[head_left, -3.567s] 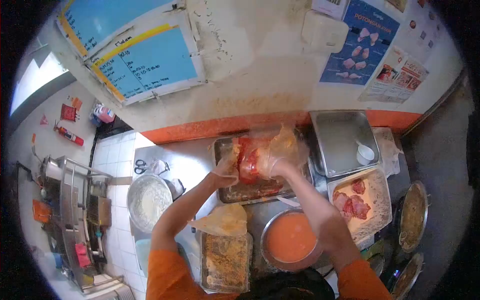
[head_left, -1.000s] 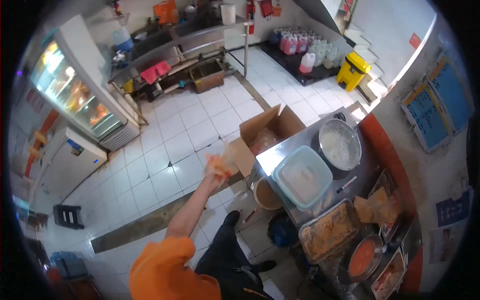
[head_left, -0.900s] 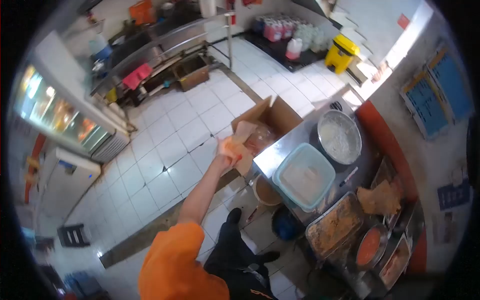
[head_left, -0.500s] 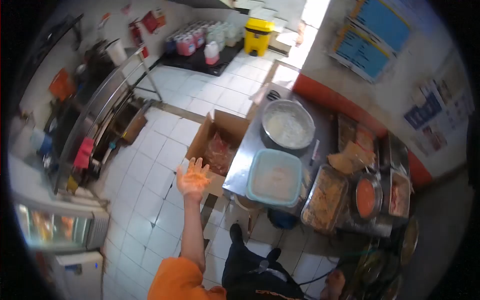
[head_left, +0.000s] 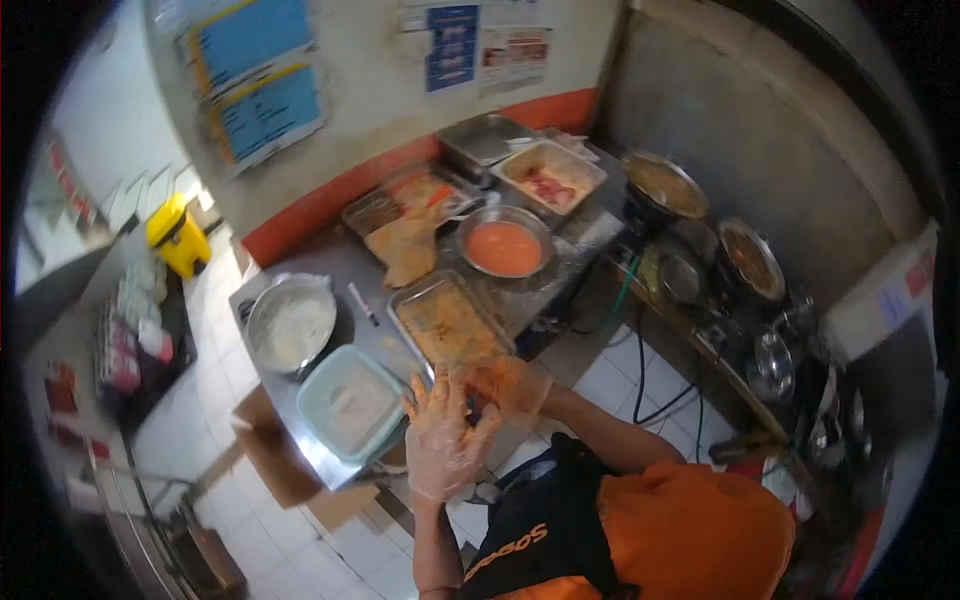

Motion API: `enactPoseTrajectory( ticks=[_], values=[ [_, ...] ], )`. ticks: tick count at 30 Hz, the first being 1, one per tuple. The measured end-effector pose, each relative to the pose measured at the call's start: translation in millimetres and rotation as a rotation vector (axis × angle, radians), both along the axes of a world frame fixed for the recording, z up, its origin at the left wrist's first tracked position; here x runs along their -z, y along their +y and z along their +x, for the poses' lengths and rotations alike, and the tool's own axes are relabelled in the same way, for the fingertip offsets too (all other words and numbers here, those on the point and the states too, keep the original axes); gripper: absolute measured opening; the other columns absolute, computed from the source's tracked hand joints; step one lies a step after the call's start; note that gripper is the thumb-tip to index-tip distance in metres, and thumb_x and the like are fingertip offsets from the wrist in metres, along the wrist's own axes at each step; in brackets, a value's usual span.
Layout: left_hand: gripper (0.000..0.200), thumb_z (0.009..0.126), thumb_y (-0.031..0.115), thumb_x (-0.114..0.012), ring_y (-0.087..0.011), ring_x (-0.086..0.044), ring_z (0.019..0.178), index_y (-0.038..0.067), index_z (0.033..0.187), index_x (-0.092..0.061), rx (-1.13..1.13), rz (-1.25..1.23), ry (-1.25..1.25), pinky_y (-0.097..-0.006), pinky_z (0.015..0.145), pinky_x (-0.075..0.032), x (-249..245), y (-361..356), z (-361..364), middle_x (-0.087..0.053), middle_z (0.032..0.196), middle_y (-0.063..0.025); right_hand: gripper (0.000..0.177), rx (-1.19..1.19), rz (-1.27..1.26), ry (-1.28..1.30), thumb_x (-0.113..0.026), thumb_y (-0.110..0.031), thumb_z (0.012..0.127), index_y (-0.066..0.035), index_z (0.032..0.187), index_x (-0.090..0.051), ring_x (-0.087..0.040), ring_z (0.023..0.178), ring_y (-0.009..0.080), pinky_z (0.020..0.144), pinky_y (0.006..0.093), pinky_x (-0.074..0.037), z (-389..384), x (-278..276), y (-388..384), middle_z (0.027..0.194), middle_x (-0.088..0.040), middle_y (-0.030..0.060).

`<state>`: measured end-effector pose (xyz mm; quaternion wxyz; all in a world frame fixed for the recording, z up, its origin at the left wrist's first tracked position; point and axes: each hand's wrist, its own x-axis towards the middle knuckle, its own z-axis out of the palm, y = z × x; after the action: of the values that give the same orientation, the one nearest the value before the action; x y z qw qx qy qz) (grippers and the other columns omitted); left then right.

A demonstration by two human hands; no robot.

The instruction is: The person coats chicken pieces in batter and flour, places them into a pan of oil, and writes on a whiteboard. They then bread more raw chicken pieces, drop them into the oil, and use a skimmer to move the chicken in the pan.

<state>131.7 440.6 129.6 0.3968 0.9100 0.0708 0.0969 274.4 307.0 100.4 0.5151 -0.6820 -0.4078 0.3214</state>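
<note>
My left hand (head_left: 443, 440), in a clear plastic glove with orange smears on the fingertips, is open with fingers apart. Right beside it is my right hand (head_left: 510, 388), also gloved and coated orange; its fingers are partly hidden behind the left one. Both hands overlap the near edge of a rectangular tray (head_left: 440, 318) holding orange-brown coated food. To the left of my left hand stands a pale turquoise plastic tub (head_left: 350, 402) with whitish contents. Behind the tray is a round metal bowl of orange liquid (head_left: 504, 247).
On the steel table (head_left: 318, 440) are a pot of white mixture (head_left: 290, 325), a marker (head_left: 362, 303) and a container of raw meat (head_left: 550, 180). A cardboard box (head_left: 270, 450) stands on the floor at left. Pans (head_left: 665, 185) and hoses fill the right side.
My view has swung right toward the table and pans. The left hand, earlier palm up over the floor beside the box, is now at the tray together with the right hand.
</note>
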Motion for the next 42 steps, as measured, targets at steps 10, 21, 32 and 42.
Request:
enactPoseTrajectory(
  ticks=[10, 21, 32, 42],
  values=[
    [0.069, 0.088, 0.051, -0.060, -0.0536, -0.031, 0.136, 0.010, 0.143, -0.048, 0.220, 0.576, -0.148, -0.0690, 0.110, -0.020, -19, -67, 122, -0.041, 0.147, -0.0261, 0.019, 0.484, -0.077, 0.047, -0.072, -0.013, 0.090, 0.002, 0.101, -0.071, -0.064, 0.077, 0.0121, 0.068, 0.0270, -0.054, 133, 34, -75, 0.090, -0.071, 0.0050],
    [0.079, 0.089, 0.054, -0.059, -0.0513, -0.036, 0.134, 0.011, 0.151, -0.035, 0.239, 0.826, -0.208, -0.0691, 0.105, -0.030, -11, -124, 382, -0.036, 0.149, -0.0248, 0.033, 0.524, 0.545, 0.306, -0.066, -0.019, 0.095, -0.001, 0.122, -0.063, -0.067, 0.088, 0.0168, 0.077, 0.0289, -0.056, 411, 31, -113, 0.102, -0.070, 0.0083],
    [0.073, 0.087, 0.047, -0.062, -0.0484, -0.028, 0.141, 0.009, 0.145, -0.043, 0.248, 0.910, -0.201, -0.0689, 0.110, -0.020, 47, -131, 610, -0.033, 0.154, -0.0243, 0.038, 0.789, 0.252, 0.668, -0.061, -0.039, 0.094, -0.009, 0.118, -0.058, -0.060, 0.086, 0.0211, 0.068, 0.0359, -0.053, 623, 113, -97, 0.096, -0.060, 0.0089],
    [0.079, 0.094, 0.046, -0.054, -0.0499, -0.017, 0.145, 0.010, 0.156, -0.021, 0.181, 1.023, 0.208, -0.0626, 0.114, -0.020, 15, -139, 661, -0.021, 0.158, -0.0256, 0.051, 0.596, 0.290, 0.863, -0.064, -0.055, 0.088, -0.006, 0.103, -0.061, -0.057, 0.085, 0.0222, 0.069, 0.0412, -0.048, 607, 60, -121, 0.093, -0.062, 0.0111]
  ],
)
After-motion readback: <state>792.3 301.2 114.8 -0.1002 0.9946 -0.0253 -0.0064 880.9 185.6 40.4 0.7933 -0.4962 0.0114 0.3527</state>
